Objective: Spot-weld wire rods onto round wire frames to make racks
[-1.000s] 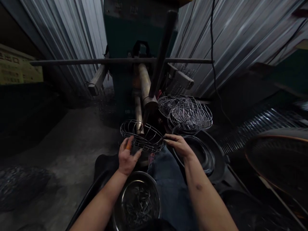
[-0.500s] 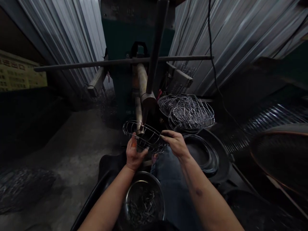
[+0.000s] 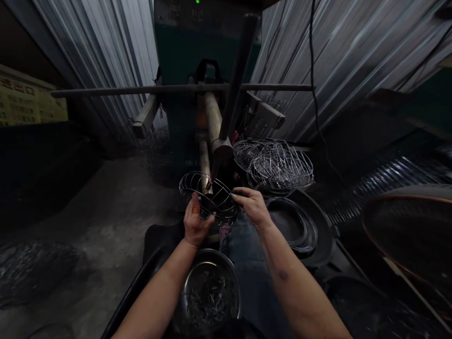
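A wire basket (image 3: 221, 194) of thin shiny metal rods is at the tip of a spot-welding machine (image 3: 176, 56). Its far rim lies between the upper electrode (image 3: 214, 170) and the lower arm (image 3: 204, 162), where a small reddish glow shows. My left hand (image 3: 197, 220) grips the near left side of the basket, thumb and fingers around the wires. With pinched fingertips, my right hand (image 3: 251, 203) holds the right side of the rim. An orange band circles a finger of my left hand.
A metal bowl (image 3: 236, 282) with short wire pieces sits below my hands. Wire frames (image 3: 280, 162) are piled at the right, above a coil of wire (image 3: 310, 230). A horizontal bar (image 3: 141, 90) crosses the machine; a yellow crate (image 3: 31, 101) stands left.
The basket has tilted and shifted slightly left, with both hands following. A reddish glow now shows at the electrode tip. The view has shifted a little, bringing a green light into sight.
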`<state>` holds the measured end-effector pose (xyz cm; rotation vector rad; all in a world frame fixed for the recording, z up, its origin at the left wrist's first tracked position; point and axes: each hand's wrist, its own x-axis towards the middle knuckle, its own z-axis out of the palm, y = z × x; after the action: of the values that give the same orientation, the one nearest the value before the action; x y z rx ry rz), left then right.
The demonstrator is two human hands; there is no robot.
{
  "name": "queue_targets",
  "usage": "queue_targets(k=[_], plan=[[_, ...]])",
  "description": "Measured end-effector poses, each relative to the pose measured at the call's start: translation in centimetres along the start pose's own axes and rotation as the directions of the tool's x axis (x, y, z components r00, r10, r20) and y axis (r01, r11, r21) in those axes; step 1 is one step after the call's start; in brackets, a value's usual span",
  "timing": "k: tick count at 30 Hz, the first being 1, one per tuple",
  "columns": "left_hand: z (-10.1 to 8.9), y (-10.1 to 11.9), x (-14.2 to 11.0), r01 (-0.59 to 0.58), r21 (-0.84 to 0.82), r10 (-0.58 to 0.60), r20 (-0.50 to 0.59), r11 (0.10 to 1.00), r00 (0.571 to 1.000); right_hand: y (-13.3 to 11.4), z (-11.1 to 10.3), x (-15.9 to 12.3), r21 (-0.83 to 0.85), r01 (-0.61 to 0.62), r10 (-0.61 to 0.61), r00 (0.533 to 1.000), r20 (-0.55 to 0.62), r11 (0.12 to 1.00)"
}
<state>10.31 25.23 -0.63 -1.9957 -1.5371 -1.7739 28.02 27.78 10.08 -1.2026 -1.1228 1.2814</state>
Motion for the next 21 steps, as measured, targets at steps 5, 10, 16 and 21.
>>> queue_targets(k=[5, 10, 16, 21], plan=[[-0.2, -0.3, -0.6, 0.068, -0.095, -0.066, 0.020, 0.993, 0.998, -0.3, -0.4, -0.8, -0.146, 0.055, -0.047, 0.997, 0.053, 0.988], [-0.4, -0.5, -0.3, 0.110, -0.127, -0.103, 0.058, 0.986, 0.993, -1.8, 1.2, 0.1, -0.256, 0.158, -0.151, 0.987, 0.047, 0.954], [-0.6, 0.2, 0.6, 0.202, -0.176, -0.187, 0.100, 0.963, 0.977, -2.5, 2.0, 0.7, -0.231, 0.161, -0.157, 0.987, 0.035, 0.959], [-0.9, 1.0, 0.9, 0.326, -0.198, -0.298, 0.161, 0.924, 0.941, -1.9, -1.4, -1.4, -0.247, 0.010, 0.026, 0.989, 0.144, 0.969]])
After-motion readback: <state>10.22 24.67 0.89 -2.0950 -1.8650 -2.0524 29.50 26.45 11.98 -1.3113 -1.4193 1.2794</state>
